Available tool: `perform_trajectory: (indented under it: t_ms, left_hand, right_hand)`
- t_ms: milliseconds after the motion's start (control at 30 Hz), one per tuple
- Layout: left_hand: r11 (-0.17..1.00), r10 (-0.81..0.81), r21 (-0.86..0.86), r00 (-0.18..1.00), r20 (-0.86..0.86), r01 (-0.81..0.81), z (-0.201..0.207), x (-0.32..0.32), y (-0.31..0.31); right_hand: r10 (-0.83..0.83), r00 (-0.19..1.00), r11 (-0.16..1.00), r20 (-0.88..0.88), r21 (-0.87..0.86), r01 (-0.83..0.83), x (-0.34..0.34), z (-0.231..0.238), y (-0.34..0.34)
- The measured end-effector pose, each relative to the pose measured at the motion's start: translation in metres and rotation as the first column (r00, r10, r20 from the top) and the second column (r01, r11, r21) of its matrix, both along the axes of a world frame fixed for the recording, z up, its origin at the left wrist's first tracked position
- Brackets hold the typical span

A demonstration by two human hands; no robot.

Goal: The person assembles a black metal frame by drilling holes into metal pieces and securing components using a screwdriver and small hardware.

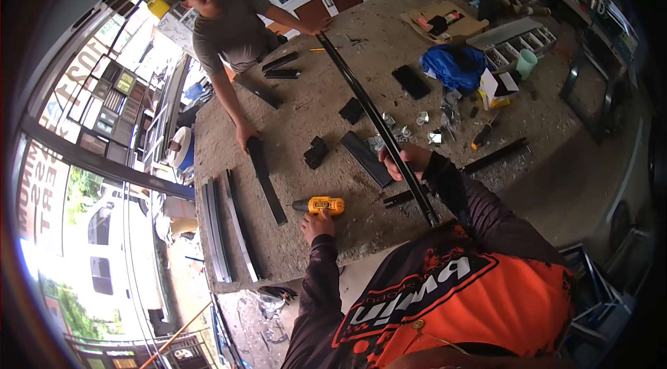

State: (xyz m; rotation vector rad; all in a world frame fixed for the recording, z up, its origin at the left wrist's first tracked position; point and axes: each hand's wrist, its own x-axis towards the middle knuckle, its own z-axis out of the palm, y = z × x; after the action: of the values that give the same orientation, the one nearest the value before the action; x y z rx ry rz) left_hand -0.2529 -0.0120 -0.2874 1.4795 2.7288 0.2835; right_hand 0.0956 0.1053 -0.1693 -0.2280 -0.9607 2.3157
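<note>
My right hand (408,160) is wrapped round a long black metal profile (368,108), which slants across the worktable. Its near end reaches my chest, and a co-worker's hand (316,26) rests at its far end. Close to the table's near edge, my left hand (318,227) grips a yellow and black cordless drill (325,205), its nose pointing left. Between the drill and the long profile lies a wide black profile piece (366,158). The co-worker's other hand (246,134) touches a dark flat bar (267,185) to the left of the drill.
Long profiles (217,230) lie along the table's left edge. Small black blocks (316,152) and clear plastic scraps sit mid-table. To the right are a screwdriver (484,134), a blue bag (453,67) and a parts tray (517,46). The co-worker (233,25) stands at the far left side.
</note>
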Motion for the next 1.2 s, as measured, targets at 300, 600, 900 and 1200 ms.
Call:
perform_trajectory:
  t_ms: [300,600,900,1200]
  left_hand:
    - [0.998,0.012,-0.056,1.000,0.015,-0.011,0.002,0.005,0.001]
    - [1.000,-0.005,-0.011,0.989,0.145,0.007,-0.002,0.005,-0.005]
    - [0.997,-0.027,-0.068,0.995,0.099,0.034,0.003,0.012,0.012]
    - [0.998,0.034,-0.048,0.994,0.106,-0.029,0.010,0.018,-0.002]
  right_hand:
    - [-0.199,0.946,0.942,0.255,0.315,0.113,0.052,0.018,-0.014]
    - [-0.836,0.075,0.524,0.543,0.832,-0.183,0.203,-0.001,-0.084]
    - [-0.900,0.037,0.367,0.434,0.802,-0.471,0.154,-0.079,0.029]
    - [-0.788,0.326,0.231,0.522,0.741,-0.630,0.060,-0.083,-0.056]
